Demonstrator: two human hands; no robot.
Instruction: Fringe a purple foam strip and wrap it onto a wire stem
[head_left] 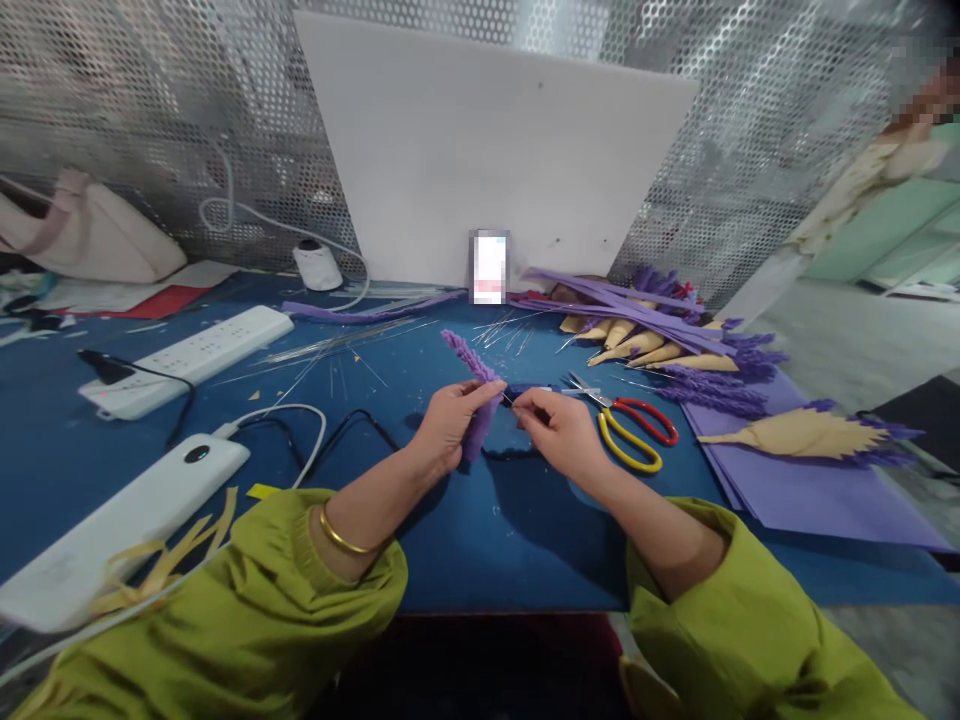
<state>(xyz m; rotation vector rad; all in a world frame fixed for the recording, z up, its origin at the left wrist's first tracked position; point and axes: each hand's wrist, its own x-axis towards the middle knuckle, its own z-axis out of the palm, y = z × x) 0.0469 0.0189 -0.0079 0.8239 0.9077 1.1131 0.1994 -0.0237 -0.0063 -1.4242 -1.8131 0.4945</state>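
My left hand (pixel 442 428) is closed around a purple paper lavender spike (pixel 466 353). The fringed tip slants up to the left, and a loose purple strip hangs below the fingers. My right hand (pixel 564 428) pinches close beside it, at what looks like the thin wire stem (pixel 508 399) of the spike; the fingers partly hide it. Behind the right hand lies a dark blue tool (pixel 534 389), mostly covered. Scissors (pixel 634 433) with one red and one yellow handle rest just right of that hand, blades apart.
Finished-looking lavender bunches in tan paper (pixel 806 432) and purple sheets (pixel 832 490) lie at right. Loose wires (pixel 330 342) spread across the blue table (pixel 465 555). White power strips (pixel 191 360), a power bank (pixel 127 530) and cables occupy the left. A lit phone (pixel 490 268) stands against a white board.
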